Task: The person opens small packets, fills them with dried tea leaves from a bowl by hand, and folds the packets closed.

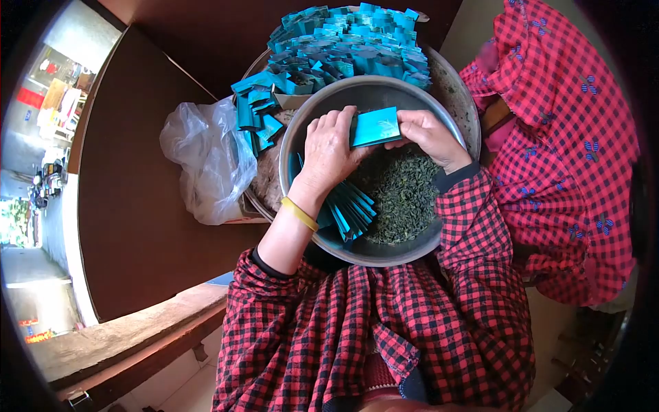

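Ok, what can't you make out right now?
All in the head view:
- Underside of the held blue packet: faces away from the camera.
- Part of the fanned packets: hidden behind the left wrist.
- Floor of the metal bowl under the dark leaves: covered by them.
- Far-left background items: too small.

This looks like a home or a small household workshop, with a metal bowl (401, 257) of loose, dry green leaves (405, 206) and a big heap of blue packets (350, 44) crowded together beside a plain brown board (165, 185). At the left edge, past a worn wooden plank (144, 334), lies a bright daylit area with what seem to be motorbikes (49, 182) and greenery (14, 221).
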Tool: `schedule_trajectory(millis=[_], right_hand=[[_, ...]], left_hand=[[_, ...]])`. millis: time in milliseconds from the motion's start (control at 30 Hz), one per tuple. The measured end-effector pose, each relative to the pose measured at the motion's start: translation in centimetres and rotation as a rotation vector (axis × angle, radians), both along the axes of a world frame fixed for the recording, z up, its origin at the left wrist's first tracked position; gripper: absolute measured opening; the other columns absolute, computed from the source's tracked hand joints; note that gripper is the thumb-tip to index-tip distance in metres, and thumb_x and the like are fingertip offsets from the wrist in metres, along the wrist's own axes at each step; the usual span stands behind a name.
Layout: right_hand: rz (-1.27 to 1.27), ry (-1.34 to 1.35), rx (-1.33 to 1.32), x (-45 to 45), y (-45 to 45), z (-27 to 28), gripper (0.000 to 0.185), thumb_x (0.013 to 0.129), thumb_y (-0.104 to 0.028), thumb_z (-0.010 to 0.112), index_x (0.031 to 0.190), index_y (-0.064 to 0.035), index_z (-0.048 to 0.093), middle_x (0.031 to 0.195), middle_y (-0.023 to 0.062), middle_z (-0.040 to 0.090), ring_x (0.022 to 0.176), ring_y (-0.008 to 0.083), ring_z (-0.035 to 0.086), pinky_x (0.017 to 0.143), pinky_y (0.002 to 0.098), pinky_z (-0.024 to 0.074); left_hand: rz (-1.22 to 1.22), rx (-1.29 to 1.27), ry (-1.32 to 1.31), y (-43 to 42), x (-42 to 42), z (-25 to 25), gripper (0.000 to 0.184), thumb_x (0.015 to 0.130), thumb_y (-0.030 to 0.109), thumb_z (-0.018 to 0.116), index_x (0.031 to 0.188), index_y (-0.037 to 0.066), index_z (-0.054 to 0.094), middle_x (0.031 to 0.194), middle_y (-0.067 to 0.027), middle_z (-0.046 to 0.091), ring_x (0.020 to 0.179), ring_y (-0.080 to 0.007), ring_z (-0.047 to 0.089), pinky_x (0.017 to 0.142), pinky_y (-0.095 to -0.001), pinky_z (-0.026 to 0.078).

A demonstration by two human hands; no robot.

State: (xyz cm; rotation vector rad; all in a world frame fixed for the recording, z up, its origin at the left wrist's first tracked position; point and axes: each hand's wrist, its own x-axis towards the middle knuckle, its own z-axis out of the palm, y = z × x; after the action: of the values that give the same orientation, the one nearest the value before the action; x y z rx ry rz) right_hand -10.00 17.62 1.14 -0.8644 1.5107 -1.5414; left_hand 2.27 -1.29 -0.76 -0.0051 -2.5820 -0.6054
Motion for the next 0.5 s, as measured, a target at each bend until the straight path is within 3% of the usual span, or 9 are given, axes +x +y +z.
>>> schedule_trajectory(millis=[167,267,500], right_hand=[[0.12,0.062,0.107,-0.97,-0.17,-0.82,0.034,0.096,-0.031,0.058,0.111,-0.0002,0.063,0.098,0.0023,0.066,0.088,0.0094,0.06,0.083,0.0273,0.0479],[0.107,0.267,0.104,-0.63,-0.46,-0.62,0.035,0.096,-0.03,0.061,0.11,0.001,0.065,0.093,0.002,0.068,0.086,0.0059,0.058,0.079,0.0257,0.0477],[0.079,0.304,0.053,0.01,-0.54,-0.38,0.031,0.095,-0.025,0.062,0.108,0.0023,0.064,0.097,0.0019,0.067,0.09,0.0076,0.058,0.081,0.0259,0.0468]], left_hand=[[-0.138,0.012,0.007,0.29,0.05,0.14,0.075,0.071,0.051,0.076,0.122,0.002,0.055,0.106,-0.0179,0.062,0.101,-0.0358,0.059,0.084,-0.045,0.047],[-0.157,0.117,-0.008,0.5,0.11,0.1,0.075,0.07,0.053,0.076,0.12,0.001,0.056,0.106,-0.0181,0.062,0.101,-0.0361,0.059,0.084,-0.0449,0.047],[-0.142,0.18,-0.05,0.3,0.21,0.47,0.074,0.07,0.055,0.077,0.116,0.001,0.058,0.108,-0.0198,0.062,0.101,-0.0368,0.06,0.085,-0.0453,0.047]])
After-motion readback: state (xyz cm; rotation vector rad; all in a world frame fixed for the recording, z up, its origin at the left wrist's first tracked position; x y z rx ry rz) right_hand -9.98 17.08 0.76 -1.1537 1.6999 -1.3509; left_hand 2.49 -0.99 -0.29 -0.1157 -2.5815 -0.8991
